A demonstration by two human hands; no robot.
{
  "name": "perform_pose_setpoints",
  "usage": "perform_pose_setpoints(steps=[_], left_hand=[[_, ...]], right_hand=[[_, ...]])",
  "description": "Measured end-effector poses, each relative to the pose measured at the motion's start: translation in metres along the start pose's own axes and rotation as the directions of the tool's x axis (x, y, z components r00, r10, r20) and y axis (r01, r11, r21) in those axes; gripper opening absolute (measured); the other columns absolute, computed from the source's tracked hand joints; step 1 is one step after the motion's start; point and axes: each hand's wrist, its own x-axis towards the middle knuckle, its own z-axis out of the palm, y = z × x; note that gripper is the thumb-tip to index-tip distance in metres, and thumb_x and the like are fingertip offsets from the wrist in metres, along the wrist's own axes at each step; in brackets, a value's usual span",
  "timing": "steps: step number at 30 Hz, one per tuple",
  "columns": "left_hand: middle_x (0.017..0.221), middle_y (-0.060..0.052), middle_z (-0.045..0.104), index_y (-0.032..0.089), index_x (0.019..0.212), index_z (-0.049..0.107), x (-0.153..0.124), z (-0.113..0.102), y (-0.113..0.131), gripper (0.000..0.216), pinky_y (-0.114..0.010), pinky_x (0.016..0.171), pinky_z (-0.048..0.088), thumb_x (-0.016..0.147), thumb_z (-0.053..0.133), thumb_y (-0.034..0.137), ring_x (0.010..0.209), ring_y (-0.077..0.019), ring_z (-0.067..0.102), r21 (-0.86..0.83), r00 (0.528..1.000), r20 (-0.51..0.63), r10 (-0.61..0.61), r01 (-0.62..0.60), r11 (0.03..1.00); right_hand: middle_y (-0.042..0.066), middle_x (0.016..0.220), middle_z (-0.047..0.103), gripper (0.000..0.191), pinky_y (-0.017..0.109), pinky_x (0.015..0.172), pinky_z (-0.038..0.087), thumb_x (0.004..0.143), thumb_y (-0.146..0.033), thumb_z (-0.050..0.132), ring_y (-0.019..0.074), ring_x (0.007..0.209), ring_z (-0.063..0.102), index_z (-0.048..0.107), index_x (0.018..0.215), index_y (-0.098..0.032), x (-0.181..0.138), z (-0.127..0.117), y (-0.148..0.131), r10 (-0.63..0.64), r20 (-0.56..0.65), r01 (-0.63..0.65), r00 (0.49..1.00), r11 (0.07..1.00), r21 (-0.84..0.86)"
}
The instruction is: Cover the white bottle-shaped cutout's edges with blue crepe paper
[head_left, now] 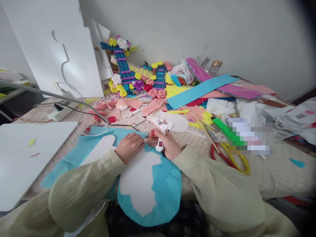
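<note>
Left hand (129, 144): fingers curled, tips down on the far edge of the blue paper (164, 184); pinching a flap or only pressing it, cannot tell
Right hand (169, 148): closed firmly round the grip of the glue gun (161, 125), just right of the left hand, almost touching it
Glue gun: white plastic, red switch on the grip, cable running off far left toward the power strip (61, 112); nozzle tip down by the fingertips, hard to make out
Blue paper: thin, soft and crinkled, rounded in outline, lying at the near edge of the table (271, 171) and spilling over toward the lap
Cutout (140, 182): stiff, smooth white board with a lobed outline, lying on the blue paper, blue margin showing round it
Doing it well, by the look of it: short dabs of glue, fingertips kept clear of the hot nozzle, one small flap pressed flat at a time, paper pulled snug so no pucker sets
Right: scissors (232, 159) with red and yellow loops
Far: bright paper roses (138, 85), long flat blue strip (199, 90), pink and yellow offcuts
</note>
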Motion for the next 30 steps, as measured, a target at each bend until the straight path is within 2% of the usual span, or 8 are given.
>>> perform_pose_setpoints(steps=[8, 15, 19, 22, 25, 30], left_hand=[[0.079, -0.005, 0.06, 0.018, 0.081, 0.063, -0.009, -0.009, -0.003, 0.024, -0.029, 0.072, 0.042, 0.088, 0.042, 0.027, 0.076, -0.0157, 0.052, -0.161, 0.999, 0.034, -0.022, 0.027, 0.987], [0.106, -0.007, 0.06, 0.019, 0.095, 0.062, -0.026, -0.014, 0.0, 0.024, -0.035, 0.08, 0.042, 0.087, 0.039, 0.021, 0.096, -0.021, 0.052, -0.202, 0.999, 0.025, 0.024, -0.019, 0.979], [0.101, -0.009, 0.064, 0.016, 0.104, 0.059, -0.031, -0.01, 0.001, 0.025, -0.036, 0.076, 0.044, 0.087, 0.041, 0.022, 0.093, -0.0219, 0.055, -0.181, 0.998, -0.052, 0.033, -0.042, 0.983], [0.087, -0.009, 0.066, 0.014, 0.11, 0.056, -0.032, -0.006, 0.002, 0.028, -0.034, 0.073, 0.046, 0.086, 0.043, 0.023, 0.085, -0.0201, 0.058, -0.205, 0.995, -0.1, -0.018, -0.003, 0.979], [0.08, -0.009, 0.064, 0.014, 0.105, 0.06, -0.034, -0.003, 0.003, 0.027, -0.032, 0.07, 0.047, 0.086, 0.045, 0.026, 0.078, -0.0183, 0.06, -0.203, 0.986, -0.149, -0.081, 0.049, 0.978], [0.079, -0.005, 0.066, 0.017, 0.099, 0.061, -0.034, -0.003, 0.005, 0.023, -0.029, 0.073, 0.047, 0.081, 0.052, 0.028, 0.077, -0.0165, 0.056, -0.317, 0.961, -0.163, -0.223, 0.163, 0.934]], right_hand=[[-0.001, 0.069, 0.057, 0.033, 0.028, 0.064, 0.051, 0.055, -0.041, 0.073, 0.0106, 0.064, 0.056, 0.057, 0.071, -0.017, -0.001, -0.001, 0.0, 0.003, -0.009, -0.003, 1.0, 1.0, -0.018], [-0.001, 0.069, 0.057, 0.03, 0.031, 0.063, 0.052, 0.06, -0.041, 0.07, 0.0088, 0.056, 0.054, 0.057, 0.071, -0.017, -0.008, -0.001, -0.016, -0.087, 0.054, 0.087, 0.995, 0.996, -0.007], [-0.001, 0.068, 0.056, 0.03, 0.03, 0.06, 0.052, 0.061, -0.042, 0.069, 0.0087, 0.056, 0.053, 0.057, 0.073, -0.017, -0.007, -0.005, -0.019, -0.111, 0.033, 0.112, 0.993, 0.993, -0.024], [-0.001, 0.069, 0.056, 0.029, 0.031, 0.064, 0.052, 0.064, -0.042, 0.067, 0.0098, 0.059, 0.054, 0.057, 0.072, -0.017, -0.006, -0.006, -0.017, -0.108, 0.08, 0.112, 0.991, 0.993, -0.047], [-0.001, 0.072, 0.057, 0.027, 0.032, 0.069, 0.051, 0.065, -0.042, 0.066, 0.0107, 0.064, 0.056, 0.058, 0.073, -0.017, -0.005, -0.006, -0.014, -0.08, 0.126, 0.088, 0.989, 0.994, -0.059], [-0.001, 0.073, 0.057, 0.028, 0.028, 0.068, 0.049, 0.063, -0.042, 0.068, 0.0098, 0.064, 0.055, 0.058, 0.073, -0.017, -0.004, -0.003, -0.01, -0.018, 0.093, 0.028, 0.996, 0.993, -0.114]])
